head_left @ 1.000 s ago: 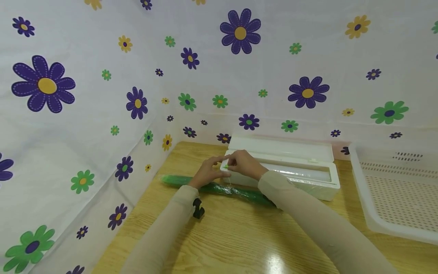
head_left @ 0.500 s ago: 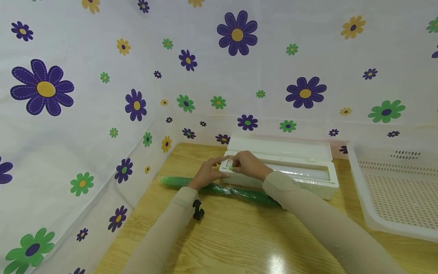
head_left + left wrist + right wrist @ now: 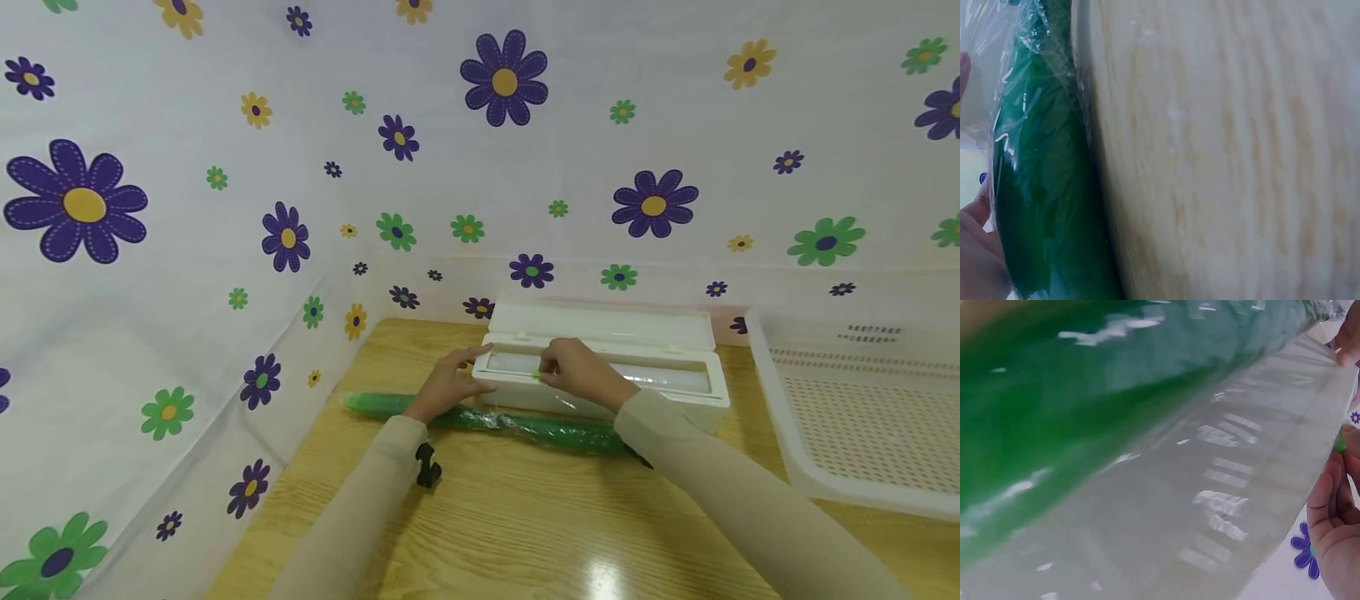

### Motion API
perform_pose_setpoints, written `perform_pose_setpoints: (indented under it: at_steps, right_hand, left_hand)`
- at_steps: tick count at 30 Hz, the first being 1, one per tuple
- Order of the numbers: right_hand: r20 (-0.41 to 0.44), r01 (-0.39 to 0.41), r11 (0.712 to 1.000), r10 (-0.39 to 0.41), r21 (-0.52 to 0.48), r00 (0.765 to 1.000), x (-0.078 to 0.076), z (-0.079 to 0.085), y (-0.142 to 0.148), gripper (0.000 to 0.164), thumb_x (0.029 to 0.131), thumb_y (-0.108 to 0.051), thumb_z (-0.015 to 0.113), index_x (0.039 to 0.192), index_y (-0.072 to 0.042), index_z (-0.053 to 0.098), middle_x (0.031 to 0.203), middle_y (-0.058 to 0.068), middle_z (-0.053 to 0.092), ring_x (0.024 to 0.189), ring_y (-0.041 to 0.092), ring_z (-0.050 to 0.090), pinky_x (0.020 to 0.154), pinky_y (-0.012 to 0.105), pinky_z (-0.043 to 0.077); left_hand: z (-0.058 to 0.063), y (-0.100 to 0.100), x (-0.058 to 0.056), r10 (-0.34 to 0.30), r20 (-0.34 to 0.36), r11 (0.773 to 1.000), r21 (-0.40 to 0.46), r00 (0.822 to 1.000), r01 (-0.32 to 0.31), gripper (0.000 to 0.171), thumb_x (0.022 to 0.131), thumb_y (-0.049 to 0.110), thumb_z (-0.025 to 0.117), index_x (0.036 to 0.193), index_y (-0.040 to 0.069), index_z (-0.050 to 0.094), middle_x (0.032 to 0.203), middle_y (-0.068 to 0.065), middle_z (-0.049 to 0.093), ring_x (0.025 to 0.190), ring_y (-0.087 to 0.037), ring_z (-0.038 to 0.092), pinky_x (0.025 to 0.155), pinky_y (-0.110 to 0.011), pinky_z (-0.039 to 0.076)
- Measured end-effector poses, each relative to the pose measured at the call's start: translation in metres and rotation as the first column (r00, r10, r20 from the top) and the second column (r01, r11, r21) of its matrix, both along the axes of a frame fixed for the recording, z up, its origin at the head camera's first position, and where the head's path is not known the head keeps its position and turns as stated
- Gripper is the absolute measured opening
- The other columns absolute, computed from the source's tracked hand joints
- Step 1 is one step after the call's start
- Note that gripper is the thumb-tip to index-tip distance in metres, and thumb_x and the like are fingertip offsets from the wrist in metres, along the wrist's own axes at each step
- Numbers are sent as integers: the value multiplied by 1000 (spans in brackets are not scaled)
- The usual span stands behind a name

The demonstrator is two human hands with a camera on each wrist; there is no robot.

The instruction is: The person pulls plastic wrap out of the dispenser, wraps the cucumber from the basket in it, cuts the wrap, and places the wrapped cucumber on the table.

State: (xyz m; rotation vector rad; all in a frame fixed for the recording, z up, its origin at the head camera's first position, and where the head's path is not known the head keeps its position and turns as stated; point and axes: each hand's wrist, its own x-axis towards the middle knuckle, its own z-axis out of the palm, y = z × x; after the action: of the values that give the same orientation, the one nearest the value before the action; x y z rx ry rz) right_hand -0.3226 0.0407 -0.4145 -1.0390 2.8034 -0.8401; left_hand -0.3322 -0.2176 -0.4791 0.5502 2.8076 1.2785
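Note:
A white cling film dispenser (image 3: 717, 385) stands at the back of the table, its lid (image 3: 600, 322) tipped back and a film roll (image 3: 667, 377) inside. My left hand (image 3: 444, 387) grips its left end, thumb at the front wall and fingers at the top edge. With thumb and fingertips, my right hand (image 3: 583, 372) pinches the green slide cutter (image 3: 536, 374) on the front rim. Long green cucumbers (image 3: 378, 405) in shiny film lie in front of the dispenser, partly hidden by the left wrist and right sleeve. The film-covered cucumber (image 3: 1054, 175) fills the left wrist view's left side.
A white perforated basket (image 3: 787, 450) stands to the right of the dispenser. A flower-print sheet (image 3: 570, 150) closes off the back and left of the wooden table (image 3: 510, 517). A black buckle (image 3: 428, 467) hangs at my left wrist.
My right hand has slid the green cutter rightward along the dispenser's front rim, from its left end toward the middle. My left hand keeps its place on the left end.

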Motion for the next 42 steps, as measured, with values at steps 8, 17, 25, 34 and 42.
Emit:
perform_pose_setpoints:
  at_steps: [8,17,25,34,42]
  right_hand:
    - [-40,50,999,-49,8,998,9,-3,17,8,87,-11,66,86,-3,69,81,6,64,74,13,57,69,26,52]
    - [-108,48,998,-43,49,993,12,-5,14,15,87,-12,66,98,-1,68,88,8,64,79,16,61,71,28,53]
    - [-91,64,997,-61,34,994,16,-3,19,13,88,-11,65,94,-1,69,89,8,66,82,18,63,74,29,54]
    - [-109,84,996,-81,29,991,24,-1,42,11,87,-10,65,92,-2,70,85,7,64,76,15,60,69,29,53]
    - [-187,112,991,-98,66,977,29,-3,54,9,86,-6,66,91,-1,70,83,9,66,73,16,59,66,31,51]
  left_hand:
    - [7,4,1,11,-168,983,-178,986,-42,68,76,35,77,136,21,50,141,-13,41,130,-35,37,103,-55,38]
    - [24,20,3,-180,-405,813,-574,896,-96,64,79,36,73,129,3,51,129,-12,56,120,-28,52,104,-45,42]
    - [28,21,10,-252,-452,740,-659,856,-130,62,82,40,70,125,-2,56,126,-14,59,119,-27,54,106,-43,40]
    - [27,22,9,-265,-505,721,-670,821,-180,58,79,40,70,118,-2,60,118,-12,62,111,-25,58,102,-40,44]
    - [26,25,8,-254,-536,739,-645,805,-196,56,77,40,71,116,0,59,113,-11,63,107,-25,59,98,-42,46]
